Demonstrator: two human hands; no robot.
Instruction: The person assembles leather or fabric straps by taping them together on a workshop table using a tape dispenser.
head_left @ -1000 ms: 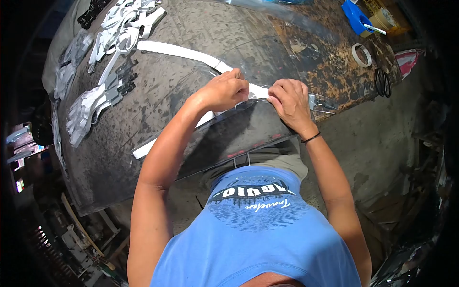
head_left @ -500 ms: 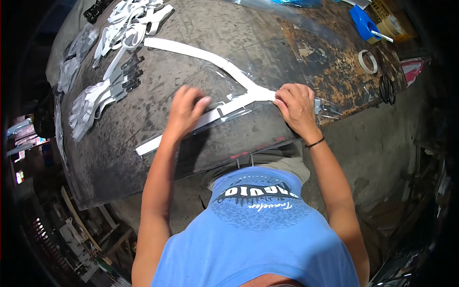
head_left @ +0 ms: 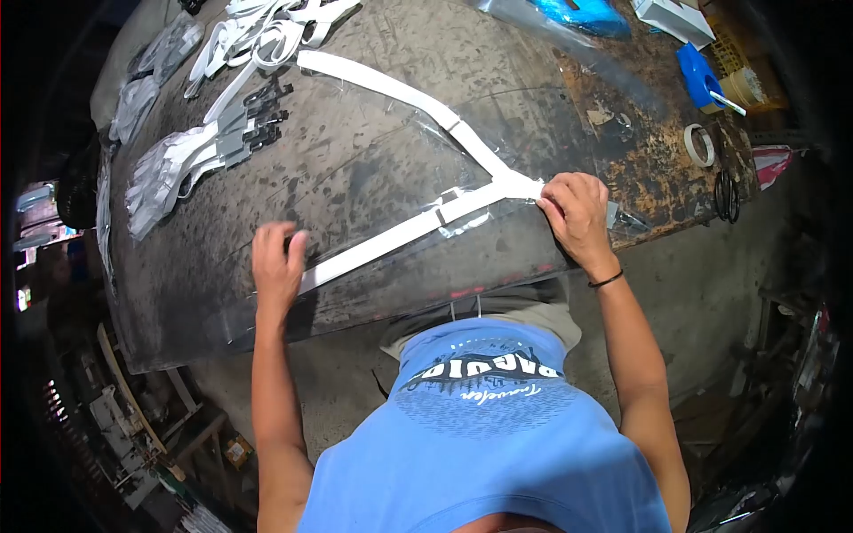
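Note:
A white V-shaped strap (head_left: pixel 418 222) lies inside a clear plastic sleeve (head_left: pixel 373 178) on the dark worn table (head_left: pixel 355 53). My right hand (head_left: pixel 576 213) presses down on the joint of the strap at the sleeve's near right edge, fingers curled on it. At the strap's lower left end, near the table's front edge, my left hand (head_left: pixel 277 259) rests with its fingers on the plastic. The strap's other arm runs up toward the far left.
Bundles of white and grey straps (head_left: pixel 191 155) and loose white straps (head_left: pixel 267 27) lie at the far left. At the right stand a tape roll (head_left: pixel 700 144), scissors (head_left: pixel 727 195), a blue tape dispenser (head_left: pixel 700 78) and a blue bag (head_left: pixel 577 13).
My left hand has left the strap's joint and slid down and left along the strap to its end. My right hand stayed on the joint. The view has shifted slightly.

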